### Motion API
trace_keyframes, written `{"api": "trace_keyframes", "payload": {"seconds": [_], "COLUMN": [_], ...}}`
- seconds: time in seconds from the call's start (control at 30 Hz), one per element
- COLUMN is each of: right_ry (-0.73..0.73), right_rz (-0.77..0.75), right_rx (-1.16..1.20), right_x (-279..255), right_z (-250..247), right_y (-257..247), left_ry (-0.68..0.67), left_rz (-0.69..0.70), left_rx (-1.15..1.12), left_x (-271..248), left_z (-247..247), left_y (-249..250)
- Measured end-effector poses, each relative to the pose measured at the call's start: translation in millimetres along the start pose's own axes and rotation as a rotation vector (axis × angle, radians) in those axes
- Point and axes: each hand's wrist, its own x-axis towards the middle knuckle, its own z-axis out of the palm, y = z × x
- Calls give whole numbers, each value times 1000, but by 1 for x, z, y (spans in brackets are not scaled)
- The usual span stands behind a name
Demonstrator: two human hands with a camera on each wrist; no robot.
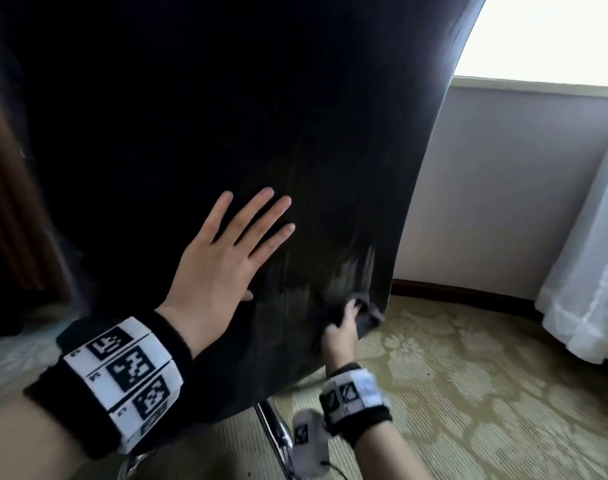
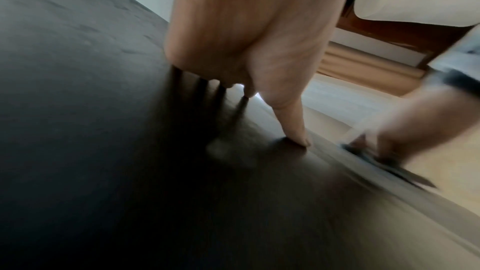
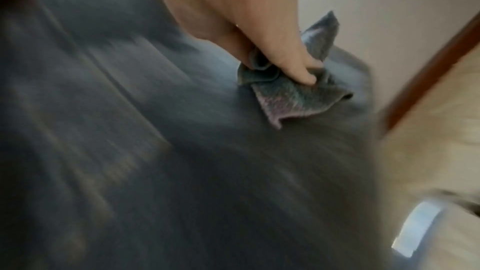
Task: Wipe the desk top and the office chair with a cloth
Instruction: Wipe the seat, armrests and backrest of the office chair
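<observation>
We see the grey cloth (image 1: 366,315) bunched against the lower right edge of the black office chair's backrest (image 1: 226,116), and the right-wrist view shows it (image 3: 291,94) crumpled, with one corner lying loose on the dark surface. The right hand (image 1: 340,332) has its grip closed around the cloth, thumb (image 3: 298,63) pressed into the folds, holding it on the backrest close to that edge. To the left of the cloth on the same backrest, the left hand (image 1: 223,258) lies flat, its grip wide, fingers (image 1: 261,209) straight and spread and pointing up the backrest; from the left wrist we see its thumb tip (image 2: 298,137) touching the dark surface (image 2: 103,131), with the blurred right hand (image 2: 389,141) just beyond it. Both wrists wear black bands with black-and-white coded markers (image 1: 129,372). Below the backrest a chrome chair stem (image 1: 275,434) shows. Right of the backrest lie the patterned beige carpet (image 1: 486,393), a pale wall (image 1: 503,185) with a dark wooden skirting (image 1: 469,296), a bright window (image 1: 555,36) and a white sheer curtain (image 1: 593,278).
</observation>
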Motion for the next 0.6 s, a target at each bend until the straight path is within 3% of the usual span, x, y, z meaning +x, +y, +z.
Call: {"api": "trace_keyframes", "payload": {"seconds": [0.1, 0.17, 0.23, 0.33, 0.4, 0.53, 0.6], "right_ry": [18, 91, 159, 69, 39, 84, 99], "right_rz": [-300, -375, -287, 77, 108, -306, -420], "right_rx": [122, 65, 18, -2, -29, 68, 63], "right_x": [17, 25, 33, 36, 41, 68, 76], "right_z": [1, 8, 8, -4, -12, -26, -28], "right_y": [-70, -71, -33, 14, 1, -85, -97], "left_ry": [-41, -25, 17, 43, 101, 61, 61], "left_rz": [24, 57, 91, 130, 141, 135, 128], "left_rx": [-36, -25, 13, -23, -130, -70, -69], "left_x": [-15, -25, -31, -29, -26, -21, -21], "left_z": [14, 23, 31, 36, 41, 41, 42], "left_y": [3, 2, -3, -5, -4, -3, -3]}}
